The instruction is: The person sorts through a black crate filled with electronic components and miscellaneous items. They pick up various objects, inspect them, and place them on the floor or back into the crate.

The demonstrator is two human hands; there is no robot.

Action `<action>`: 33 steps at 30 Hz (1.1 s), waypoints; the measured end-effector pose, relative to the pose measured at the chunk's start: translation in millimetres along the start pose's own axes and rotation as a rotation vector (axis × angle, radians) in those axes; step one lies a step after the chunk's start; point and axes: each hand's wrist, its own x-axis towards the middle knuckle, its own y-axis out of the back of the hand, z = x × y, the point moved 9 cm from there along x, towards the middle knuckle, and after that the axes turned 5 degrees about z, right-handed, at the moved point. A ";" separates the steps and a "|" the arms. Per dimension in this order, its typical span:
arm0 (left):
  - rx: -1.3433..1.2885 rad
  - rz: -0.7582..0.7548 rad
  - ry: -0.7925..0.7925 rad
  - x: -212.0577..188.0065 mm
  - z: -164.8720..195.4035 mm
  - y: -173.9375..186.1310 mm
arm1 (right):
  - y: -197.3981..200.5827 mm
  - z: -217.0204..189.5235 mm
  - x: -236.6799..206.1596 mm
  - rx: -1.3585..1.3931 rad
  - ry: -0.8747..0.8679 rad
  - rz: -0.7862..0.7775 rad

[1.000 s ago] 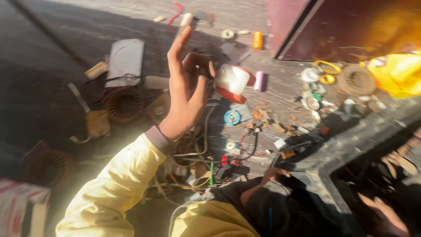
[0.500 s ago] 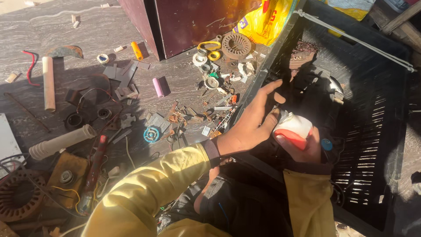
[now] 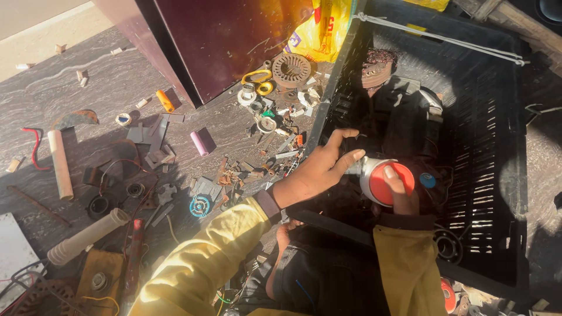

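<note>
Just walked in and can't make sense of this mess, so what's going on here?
A person in yellow sleeves holds a white cylindrical part with a red end in both hands, above a black slatted crate. The right hand grips its red end; the left hand steadies the other side. Small metal scraps, a purple cylinder and a cream tube lie scattered on the floor beside the crate.

We look down on a grey, streaked stone floor (image 3: 99,88) in hard low sunlight with long shadows. A dark maroon cabinet (image 3: 234,41) stands at the top. Small scrap parts lie scattered across the floor, and a paler strip (image 3: 29,14) shows at the upper left.
</note>
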 end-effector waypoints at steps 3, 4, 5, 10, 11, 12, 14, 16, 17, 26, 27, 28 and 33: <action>-0.082 0.046 -0.324 -9.3 20.7 3.7 | -4.2 -6.8 -6.8 0.009 -0.046 -0.007; -0.106 0.050 -0.390 -12.9 24.1 3.9 | -4.3 -7.0 -7.4 0.018 -0.074 -0.014; -0.130 0.055 -0.457 -16.6 27.8 4.3 | -3.8 -4.8 -7.7 0.044 -0.115 -0.013; -0.022 0.048 -0.356 -12.0 16.2 -1.4 | 2.5 11.5 -4.5 0.052 -0.229 0.032; 0.002 0.054 -0.319 -9.9 12.8 -1.3 | 1.9 11.0 -2.5 0.076 -0.201 0.025; 0.060 0.034 -0.219 -6.0 3.9 -5.0 | 1.4 11.0 -1.6 0.100 -0.174 0.015; 0.171 0.002 -0.011 -2.5 -15.6 -9.4 | 3.1 17.8 0.5 0.113 -0.199 0.026; 0.113 0.014 -0.060 -2.4 -11.1 -9.4 | 8.1 30.9 2.7 0.100 -0.293 0.069; 0.087 0.018 -0.086 -2.8 -8.7 -8.8 | 7.9 32.8 5.6 0.097 -0.283 0.062; -0.043 0.046 -0.248 -8.6 13.6 -0.4 | 4.8 62.3 23.4 0.213 -0.370 -0.071; -0.020 0.055 -0.205 -6.8 11.0 -0.8 | 4.3 63.5 23.3 0.222 -0.382 -0.085; 0.004 0.063 -0.161 -4.8 8.2 -1.1 | 3.2 64.5 22.6 0.231 -0.396 -0.099; 0.029 -0.002 0.001 -2.1 -3.4 -7.3 | 9.3 66.5 21.5 0.210 -0.395 -0.015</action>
